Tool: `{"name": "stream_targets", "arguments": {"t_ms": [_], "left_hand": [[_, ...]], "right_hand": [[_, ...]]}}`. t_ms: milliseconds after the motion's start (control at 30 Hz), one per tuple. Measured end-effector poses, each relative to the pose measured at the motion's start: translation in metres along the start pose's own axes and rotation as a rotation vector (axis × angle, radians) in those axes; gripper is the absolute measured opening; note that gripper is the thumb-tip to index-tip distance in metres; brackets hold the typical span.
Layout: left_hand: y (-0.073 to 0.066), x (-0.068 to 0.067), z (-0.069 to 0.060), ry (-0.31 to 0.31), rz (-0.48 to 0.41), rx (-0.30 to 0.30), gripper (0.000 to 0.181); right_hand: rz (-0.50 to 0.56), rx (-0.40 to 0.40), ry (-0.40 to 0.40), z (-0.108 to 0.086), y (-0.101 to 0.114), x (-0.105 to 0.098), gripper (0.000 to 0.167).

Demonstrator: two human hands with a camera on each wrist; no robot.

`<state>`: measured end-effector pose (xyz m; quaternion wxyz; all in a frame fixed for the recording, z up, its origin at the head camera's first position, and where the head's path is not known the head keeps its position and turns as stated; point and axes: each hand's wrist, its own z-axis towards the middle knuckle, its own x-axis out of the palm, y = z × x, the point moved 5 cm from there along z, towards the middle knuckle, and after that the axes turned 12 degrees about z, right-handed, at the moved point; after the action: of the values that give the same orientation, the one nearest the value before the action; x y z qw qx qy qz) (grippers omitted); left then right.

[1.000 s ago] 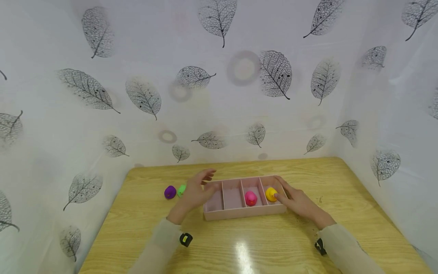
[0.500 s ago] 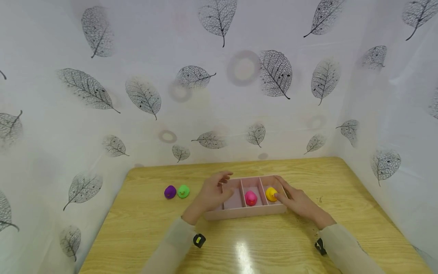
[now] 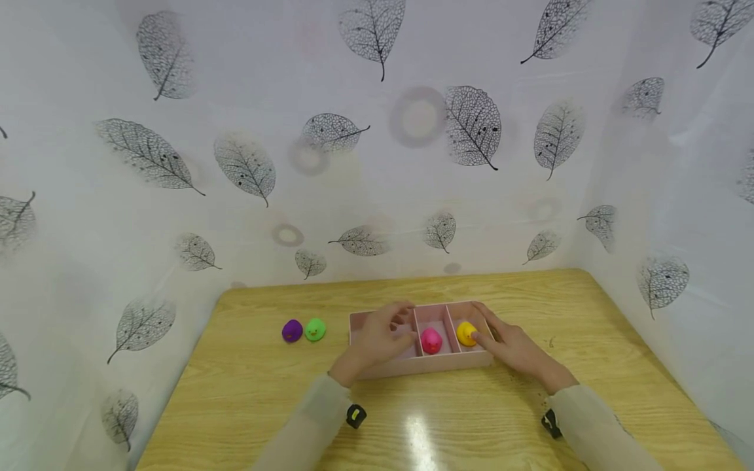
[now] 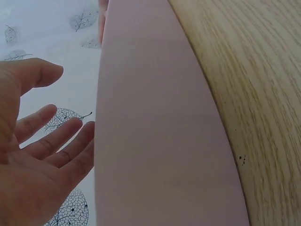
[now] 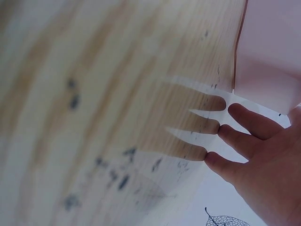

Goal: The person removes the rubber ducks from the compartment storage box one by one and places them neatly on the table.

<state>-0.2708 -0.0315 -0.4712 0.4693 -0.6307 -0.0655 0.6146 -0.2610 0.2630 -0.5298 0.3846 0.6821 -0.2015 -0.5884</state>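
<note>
A pink divided box (image 3: 383, 373) sits on the table. A pink toy duck (image 3: 432, 341) lies in its third compartment from the left, and a yellow toy duck (image 3: 466, 333) in the rightmost one. Above the left compartments hovers my left hand (image 3: 377, 337), fingers spread and holding nothing; in the left wrist view this hand (image 4: 37, 155) shows beyond the box's side wall (image 4: 155, 117). My right hand (image 3: 521, 353) grips the box's right end, thumb over the wall beside the yellow duck. The right wrist view shows fingers (image 5: 244, 136) extended near the tabletop; the thumb is hidden there.
A purple toy duck (image 3: 292, 331) and a green toy duck (image 3: 315, 330) stand side by side on the wooden table (image 3: 265, 392), left of the box. A white leaf-patterned sheet (image 3: 377, 183) rises behind the table and at both sides.
My left hand has moved rightward from the box's left end, past the first compartment to the second, uncovering the green duck. The right hand, box and ducks have stayed in place.
</note>
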Motion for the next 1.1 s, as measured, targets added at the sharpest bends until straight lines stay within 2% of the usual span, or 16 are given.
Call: {"name": "stream_targets", "arguments": {"t_ms": [200, 433, 733, 1100], "left_hand": [[0.0, 0.007, 0.004, 0.007, 0.062, 0.007, 0.057], [-0.004, 0.018, 0.008, 0.048, 0.081, 0.015, 0.053], [-0.014, 0.031, 0.013, 0.113, 0.131, -0.033, 0.051], [-0.009, 0.042, 0.021, 0.139, 0.158, -0.078, 0.053]], "right_hand": [[0.016, 0.01, 0.008, 0.0, 0.001, -0.001, 0.075], [0.026, 0.019, 0.012, 0.0, 0.002, -0.002, 0.076], [0.018, 0.018, 0.011, 0.0, 0.001, -0.001, 0.076], [0.011, 0.026, 0.012, 0.002, -0.001, -0.001, 0.077]]}}
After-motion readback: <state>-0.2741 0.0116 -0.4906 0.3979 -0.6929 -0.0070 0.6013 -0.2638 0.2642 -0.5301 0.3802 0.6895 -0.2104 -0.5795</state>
